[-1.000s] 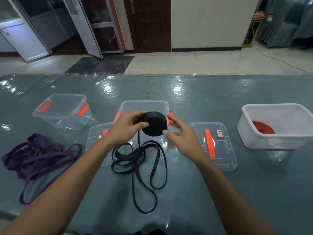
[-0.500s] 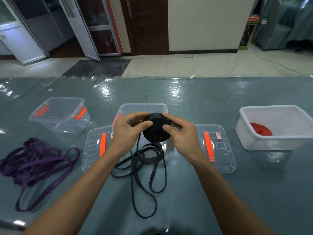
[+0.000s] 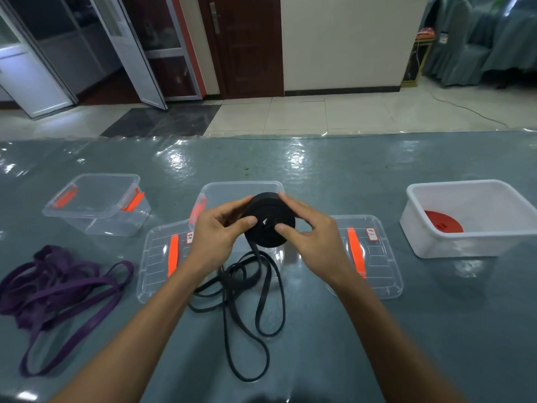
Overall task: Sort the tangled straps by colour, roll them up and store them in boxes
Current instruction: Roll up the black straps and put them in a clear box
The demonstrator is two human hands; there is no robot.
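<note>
Rolling step: left hand [image 3: 216,231] and right hand [image 3: 315,238] gripped black roll [image 3: 267,239] in curled fingers; loose tail [image 3: 232,279] below them likely needed winding next.

We've got a glossy grey table [image 3: 319,175] holding a left clear box [image 3: 87,225], middle clear box [image 3: 238,188], left lid [image 3: 154,266], right lid [image 3: 380,266], white tub [image 3: 453,245], purple strap heap [image 3: 58,283] and loose black strap loops [image 3: 261,315].

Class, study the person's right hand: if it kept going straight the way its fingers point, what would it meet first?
The black strap roll: the right hand pinches it, fingers pointing leftward. Beyond the roll, probably the left hand, though depth is hard to judge.
</note>
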